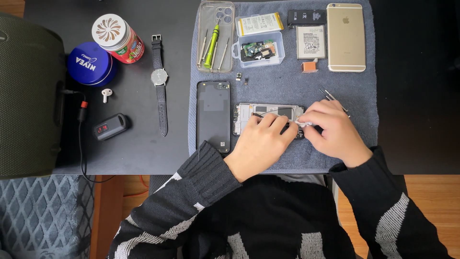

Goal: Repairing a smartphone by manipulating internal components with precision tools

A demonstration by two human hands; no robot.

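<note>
Opened smartphone frame with bare internals [249, 111] lying on the grey towel mat [282, 88], just right of a black phone back cover [213, 116]. Left hand [261, 144] resting on the frame, fingers curled and pressing down. Right hand [335, 132] pinched narrow on a small white scrap [303, 123] at the frame's right end. Slim metal tweezers [330, 97] just behind the right hand. Further back, gold phone [346, 37] and clear tray of screwdrivers [215, 36].
</note>
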